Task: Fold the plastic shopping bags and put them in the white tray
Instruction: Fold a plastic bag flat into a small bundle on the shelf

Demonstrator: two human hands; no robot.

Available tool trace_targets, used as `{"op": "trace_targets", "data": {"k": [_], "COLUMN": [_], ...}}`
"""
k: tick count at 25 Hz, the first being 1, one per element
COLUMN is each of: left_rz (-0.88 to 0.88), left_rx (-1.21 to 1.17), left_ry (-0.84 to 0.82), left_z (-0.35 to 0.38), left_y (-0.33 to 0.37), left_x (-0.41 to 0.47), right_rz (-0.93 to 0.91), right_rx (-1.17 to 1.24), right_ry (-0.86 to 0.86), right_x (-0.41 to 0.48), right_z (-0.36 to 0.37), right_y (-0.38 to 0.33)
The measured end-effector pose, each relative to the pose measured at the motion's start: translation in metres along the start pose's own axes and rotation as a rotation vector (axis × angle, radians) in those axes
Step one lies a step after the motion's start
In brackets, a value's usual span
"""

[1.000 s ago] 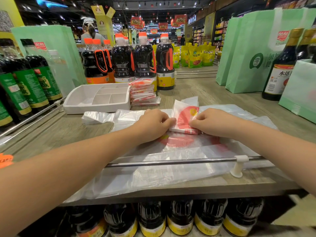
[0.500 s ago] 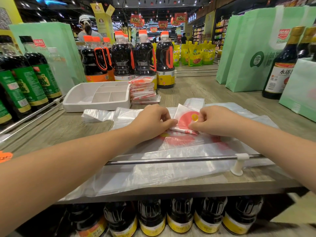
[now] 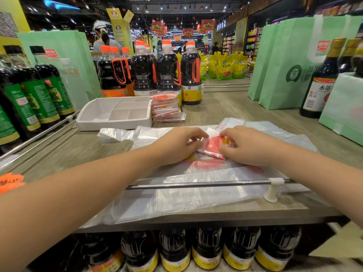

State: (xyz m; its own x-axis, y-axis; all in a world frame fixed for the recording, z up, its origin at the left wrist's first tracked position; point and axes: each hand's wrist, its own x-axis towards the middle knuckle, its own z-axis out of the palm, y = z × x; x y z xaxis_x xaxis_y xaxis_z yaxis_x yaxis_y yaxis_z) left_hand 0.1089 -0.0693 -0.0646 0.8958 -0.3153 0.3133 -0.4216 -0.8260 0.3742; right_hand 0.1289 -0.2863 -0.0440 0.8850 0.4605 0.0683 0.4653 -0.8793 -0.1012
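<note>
The folded bag (image 3: 211,146) lies between both hands near the shelf's (image 3: 225,112) front edge; left hand (image 3: 177,145) and right hand (image 3: 247,145) pinch it.

The tabletop (image 3: 235,110) is grey wood-grain, matt and slightly rough. Spread on it, the plastic shopping bags (image 3: 196,195) are thin, crinkled and half see-through, with a soft sheen. At ten o'clock from them, the white tray (image 3: 94,116) looks like smooth plastic. The rail (image 3: 196,183) at six o'clock is polished metal. The bottles (image 3: 143,73) at twelve o'clock are glossy, and the green totes (image 3: 279,65) at two o'clock are matt cloth.
</note>
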Motion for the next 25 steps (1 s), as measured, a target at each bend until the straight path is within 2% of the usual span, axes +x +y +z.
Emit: {"op": "trace_targets", "data": {"k": [5,10,12,14,18,21,25], "left_rz": [0.039,0.102,0.180,0.304,0.473,0.405,0.237], "left_rx": [0.063,-0.001,0.016,0.165,0.505,0.582,0.387], "left_ry": [-0.200,-0.197,-0.205,-0.183,-0.029,-0.007,-0.080], "left_z": [-0.004,-0.019,-0.026,-0.027,-0.024,-0.020,-0.013], "left_y": [0.002,-0.005,-0.008,-0.010,-0.001,0.001,0.000], "left_x": [-0.002,-0.008,-0.014,-0.018,-0.017,-0.014,-0.012], "right_rz": [-0.009,-0.123,-0.178,-0.194,-0.201,-0.184,-0.178], "right_rx": [-0.037,0.083,0.137,0.151,0.180,0.285,0.305], "right_ry": [-0.087,-0.146,-0.174,-0.186,-0.209,-0.243,-0.264], "right_x": [0.004,0.001,-0.001,-0.001,0.000,0.000,-0.005], "right_z": [0.001,-0.006,-0.009,-0.008,-0.008,-0.010,-0.013], "right_y": [0.003,0.004,0.004,0.007,0.011,0.013,0.014]}}
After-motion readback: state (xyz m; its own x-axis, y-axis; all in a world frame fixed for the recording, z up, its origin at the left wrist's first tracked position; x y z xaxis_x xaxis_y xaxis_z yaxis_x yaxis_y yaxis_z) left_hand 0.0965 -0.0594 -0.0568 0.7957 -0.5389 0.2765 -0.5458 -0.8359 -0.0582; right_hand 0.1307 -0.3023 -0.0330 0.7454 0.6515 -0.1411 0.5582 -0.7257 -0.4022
